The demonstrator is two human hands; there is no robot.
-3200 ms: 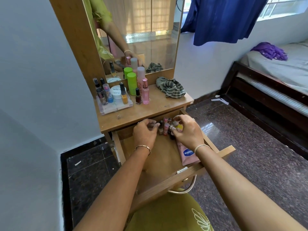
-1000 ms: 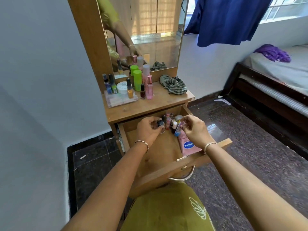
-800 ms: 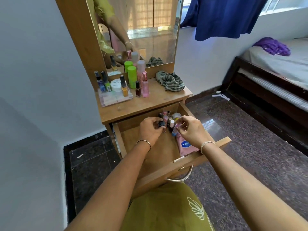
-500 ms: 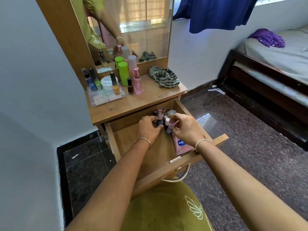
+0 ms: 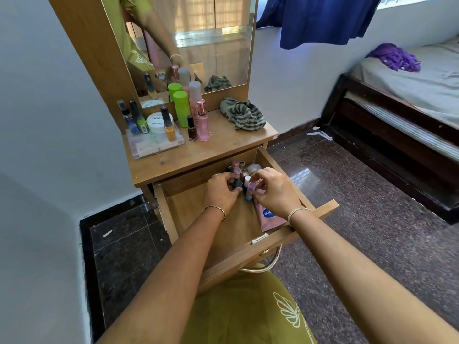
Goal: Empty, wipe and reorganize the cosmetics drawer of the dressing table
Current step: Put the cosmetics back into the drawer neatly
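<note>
Head view puts the open drawer [image 5: 238, 256] right below me, pulled out from under the worktop [image 5: 198, 155] of the dressing table. My left hand [image 5: 221, 192] has its fingers curled round a small dark-capped bottle [image 5: 237, 183] in the cluster of little bottles [image 5: 238, 167] at the drawer's back right corner. My right hand [image 5: 275, 192] pinches a small pink-capped tube [image 5: 250, 191] between thumb and fingertips. Under that hand lies a pink tube [image 5: 270, 217] flat along the right wall, its blue badge reading "line", probably Vaseline, though my wrist hides the rest. The drawer's left half and front are bare wood, giving room to move.

On the worktop, a clear tray [image 5: 156, 145] holds nail polish bottles and a white jar [image 5: 157, 122] marked "POLISH". Beside it stand a green canister [image 5: 181, 110] and a pink bottle [image 5: 202, 122]; a striped cloth [image 5: 244, 115] sits near the right edge.
</note>
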